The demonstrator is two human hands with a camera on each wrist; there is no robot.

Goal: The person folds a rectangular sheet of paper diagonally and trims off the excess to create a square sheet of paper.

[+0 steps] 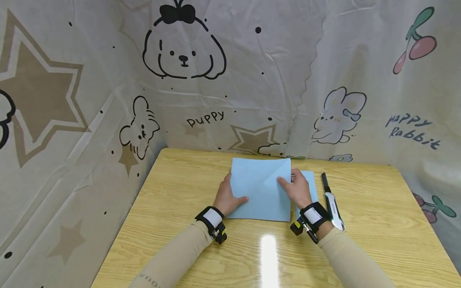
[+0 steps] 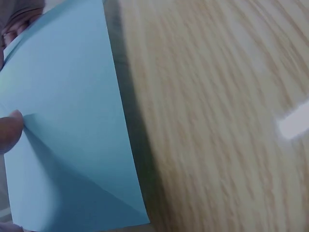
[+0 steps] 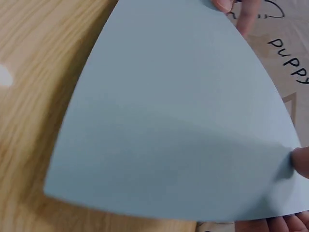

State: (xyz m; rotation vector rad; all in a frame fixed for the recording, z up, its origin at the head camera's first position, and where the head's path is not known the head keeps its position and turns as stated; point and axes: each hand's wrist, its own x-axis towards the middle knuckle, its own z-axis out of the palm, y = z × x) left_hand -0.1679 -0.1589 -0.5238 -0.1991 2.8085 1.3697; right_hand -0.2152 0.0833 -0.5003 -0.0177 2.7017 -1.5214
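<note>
A square light-blue sheet of paper [image 1: 261, 196] is held by both hands above the wooden table. My left hand [image 1: 229, 197] grips its left edge, thumb on the front face and fingers behind. On the right edge, my right hand [image 1: 297, 189] pinches the sheet between thumb and fingers. A faint diagonal line shows toward the sheet's upper right corner. In the left wrist view the paper [image 2: 72, 92] casts a shadow on the tabletop. It bows in the right wrist view, where the right thumb [image 3: 301, 162] presses on its face.
A second piece of light-blue paper [image 1: 309, 180] lies on the wooden table [image 1: 173, 192], partly hidden behind my right hand. Right of it rests a utility knife [image 1: 333, 206] with a dark tip. A printed curtain [image 1: 245, 88] hangs behind the table.
</note>
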